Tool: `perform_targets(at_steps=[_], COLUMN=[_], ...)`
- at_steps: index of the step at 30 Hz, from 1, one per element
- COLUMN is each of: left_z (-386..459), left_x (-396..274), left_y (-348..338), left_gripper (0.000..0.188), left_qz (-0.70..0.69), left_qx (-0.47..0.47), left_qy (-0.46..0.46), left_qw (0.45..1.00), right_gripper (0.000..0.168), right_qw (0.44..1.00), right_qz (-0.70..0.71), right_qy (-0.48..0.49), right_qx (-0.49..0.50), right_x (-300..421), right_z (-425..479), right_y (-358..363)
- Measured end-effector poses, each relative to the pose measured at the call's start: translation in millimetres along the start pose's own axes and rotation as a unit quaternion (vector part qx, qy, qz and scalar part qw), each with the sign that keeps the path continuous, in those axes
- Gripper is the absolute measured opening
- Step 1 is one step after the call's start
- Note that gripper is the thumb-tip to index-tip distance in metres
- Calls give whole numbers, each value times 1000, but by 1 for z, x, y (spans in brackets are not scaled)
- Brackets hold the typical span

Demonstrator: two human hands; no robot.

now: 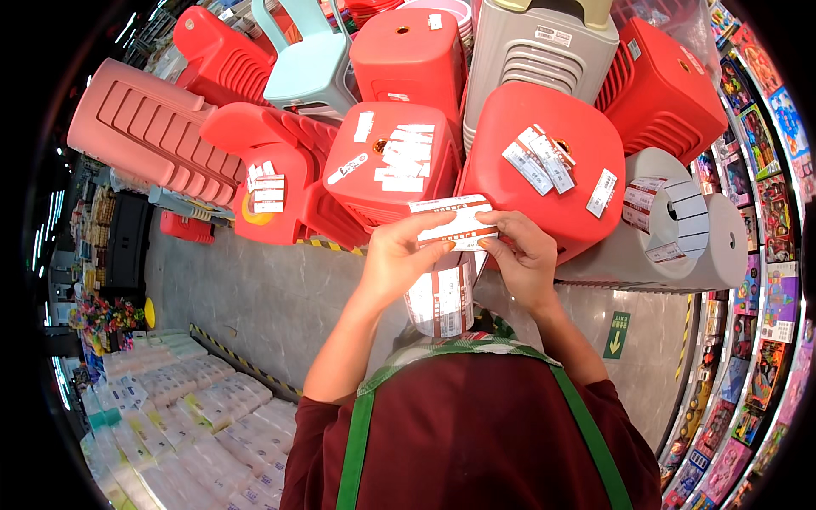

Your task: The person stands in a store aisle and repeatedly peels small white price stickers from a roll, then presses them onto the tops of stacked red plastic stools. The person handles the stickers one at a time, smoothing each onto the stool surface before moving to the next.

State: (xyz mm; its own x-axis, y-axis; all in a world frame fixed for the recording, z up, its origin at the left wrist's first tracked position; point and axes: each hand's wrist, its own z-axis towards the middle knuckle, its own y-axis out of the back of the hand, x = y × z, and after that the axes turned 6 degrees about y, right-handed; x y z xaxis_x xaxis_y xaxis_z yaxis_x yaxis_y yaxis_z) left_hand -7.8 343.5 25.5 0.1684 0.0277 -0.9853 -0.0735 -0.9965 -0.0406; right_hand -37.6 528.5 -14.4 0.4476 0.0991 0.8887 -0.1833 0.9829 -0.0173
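Note:
Between both hands, in front of my chest, is a strip of printed price labels [464, 223]. My left hand [398, 255] pinches its left end between thumb and fingers. The right end is pinched by my right hand [526, 255]. A curled length of the label strip [441, 299] hangs below the fingers. Past the hands, loose labels [408, 153] lie on a red plastic stool [357, 137], and more labels [542, 159] on a larger red stool [510, 108]. Another roll of labels [692, 210] rests on grey plastic stools [727, 245] at the right.
Stacked pink stools [146, 127], a red chair stack [268, 153] bearing labels, a light blue chair [306, 70] and a tall grey stack [542, 57] stand ahead. Wrapped packages [204, 433] lie at lower left. Shelves of packaged goods [771, 242] line the right, beyond grey floor [268, 287].

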Motion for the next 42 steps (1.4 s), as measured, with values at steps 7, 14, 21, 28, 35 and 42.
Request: perform_targets(at_steps=[7,14,21,28,35,42], left_z=[0,3,-2,-7,-9,-10], left_x=[3,4,0,29,24,29], left_y=[-2,-6,-12,38,18,20], left_gripper=[27,41,18,27,34,21], left_qz=[-11,403,527,233,-35,-87], left_qx=[13,-178,-128,-160,-104,-90], left_qy=[18,-217,-295,-100,-43,-13], left_qw=[1000,871,786,954,993,992], right_gripper=[13,15,16,21,32,29], right_qw=[982,934,931,919,937,945], right_qz=[-133,-263,-222,-226,-137,-102], right_qy=[134,243,286,319,317,308], right_qx=[27,24,49,-44,-47,-36], right_x=[-3,-2,11,9,-2,-8], right_z=[5,14,17,9,-3,-13], right_y=[6,8,-3,13,-12,-17])
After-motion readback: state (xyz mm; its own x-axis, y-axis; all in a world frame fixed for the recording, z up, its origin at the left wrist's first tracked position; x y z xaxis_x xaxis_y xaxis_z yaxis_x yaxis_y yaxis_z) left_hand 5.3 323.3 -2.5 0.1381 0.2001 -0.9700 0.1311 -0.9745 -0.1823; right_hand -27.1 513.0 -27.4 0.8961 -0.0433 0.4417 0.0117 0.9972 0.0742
